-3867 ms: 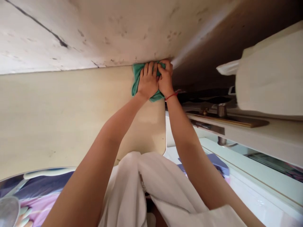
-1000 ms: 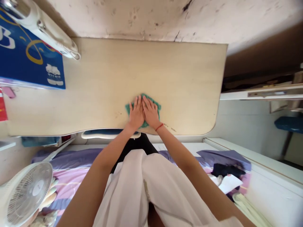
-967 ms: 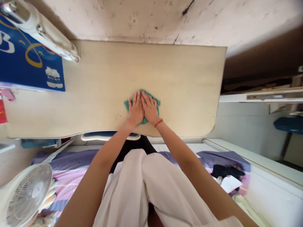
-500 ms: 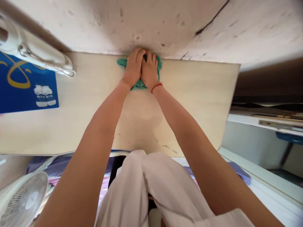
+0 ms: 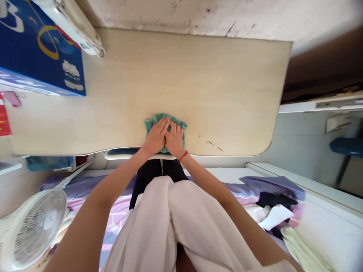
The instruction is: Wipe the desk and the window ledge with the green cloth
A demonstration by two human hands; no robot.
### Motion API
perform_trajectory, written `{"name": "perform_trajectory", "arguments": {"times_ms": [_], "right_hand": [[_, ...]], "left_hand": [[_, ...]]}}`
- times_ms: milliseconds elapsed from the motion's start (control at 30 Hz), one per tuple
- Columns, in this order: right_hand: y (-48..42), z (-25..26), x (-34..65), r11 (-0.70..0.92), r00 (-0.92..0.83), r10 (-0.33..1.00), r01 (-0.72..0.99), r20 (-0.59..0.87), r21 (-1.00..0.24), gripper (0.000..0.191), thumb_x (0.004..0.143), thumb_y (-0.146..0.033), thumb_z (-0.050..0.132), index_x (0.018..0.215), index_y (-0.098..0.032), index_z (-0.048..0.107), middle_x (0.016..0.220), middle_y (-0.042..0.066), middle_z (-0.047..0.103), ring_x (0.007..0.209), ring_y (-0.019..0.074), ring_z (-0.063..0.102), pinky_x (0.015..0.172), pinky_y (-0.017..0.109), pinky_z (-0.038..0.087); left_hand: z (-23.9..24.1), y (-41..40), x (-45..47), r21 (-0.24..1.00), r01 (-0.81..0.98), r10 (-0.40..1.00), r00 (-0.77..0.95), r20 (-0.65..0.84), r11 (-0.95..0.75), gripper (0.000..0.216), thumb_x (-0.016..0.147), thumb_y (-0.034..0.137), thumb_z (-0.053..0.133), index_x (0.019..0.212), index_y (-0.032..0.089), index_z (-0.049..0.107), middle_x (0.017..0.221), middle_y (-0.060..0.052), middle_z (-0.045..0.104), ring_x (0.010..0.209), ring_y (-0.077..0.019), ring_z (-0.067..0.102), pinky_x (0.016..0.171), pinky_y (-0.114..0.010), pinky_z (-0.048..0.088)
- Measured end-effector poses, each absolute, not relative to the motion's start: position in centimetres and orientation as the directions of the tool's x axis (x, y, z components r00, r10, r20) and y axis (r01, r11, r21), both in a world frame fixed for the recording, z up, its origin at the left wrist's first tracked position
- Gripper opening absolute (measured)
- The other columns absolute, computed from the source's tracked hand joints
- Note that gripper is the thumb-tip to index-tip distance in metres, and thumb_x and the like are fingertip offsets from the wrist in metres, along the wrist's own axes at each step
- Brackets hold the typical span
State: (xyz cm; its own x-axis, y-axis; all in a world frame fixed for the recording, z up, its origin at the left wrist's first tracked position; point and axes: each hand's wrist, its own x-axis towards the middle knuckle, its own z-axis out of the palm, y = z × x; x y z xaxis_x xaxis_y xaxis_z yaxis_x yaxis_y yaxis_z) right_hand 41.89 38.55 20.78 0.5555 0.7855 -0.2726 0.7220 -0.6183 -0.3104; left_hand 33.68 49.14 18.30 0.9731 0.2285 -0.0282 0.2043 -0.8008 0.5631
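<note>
A green cloth (image 5: 154,120) lies on a pale wooden tabletop (image 5: 198,87) close to its near edge. My left hand (image 5: 155,136) and my right hand (image 5: 174,139) press flat on the cloth side by side, fingers stretched out and overlapping at the tips. A red string circles my right wrist. Most of the cloth is hidden under the hands.
A blue box (image 5: 42,49) and a white device (image 5: 76,26) stand at the table's far left. A stained wall (image 5: 227,15) backs the table. Below lie a white fan (image 5: 34,226), purple bedding (image 5: 255,187) with clothes, and a white rail (image 5: 326,204) at right.
Both hands pulled the cloth back from the wall edge of the table to its near edge. Earlier they had pushed it out to the wall.
</note>
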Motion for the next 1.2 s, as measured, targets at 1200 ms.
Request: {"name": "perform_trajectory", "arguments": {"times_ms": [1200], "right_hand": [[54.1,19.0,48.7,-0.452,0.491,0.871,0.8,-0.003,-0.396,0.049,0.114,-0.021,0.039,0.16,-0.02,0.058,0.162,0.016,0.048,0.154,0.0318,0.037,0.125,0.051,0.035]], "left_hand": [[16.1,64.2,39.6,0.603,0.248,0.434,0.882,0.183,-0.759,0.059,0.107,0.028,0.035,0.163,0.014,0.041,0.169,-0.016,0.046,0.164,-0.0273,0.034,0.138,-0.051,0.027]]}}
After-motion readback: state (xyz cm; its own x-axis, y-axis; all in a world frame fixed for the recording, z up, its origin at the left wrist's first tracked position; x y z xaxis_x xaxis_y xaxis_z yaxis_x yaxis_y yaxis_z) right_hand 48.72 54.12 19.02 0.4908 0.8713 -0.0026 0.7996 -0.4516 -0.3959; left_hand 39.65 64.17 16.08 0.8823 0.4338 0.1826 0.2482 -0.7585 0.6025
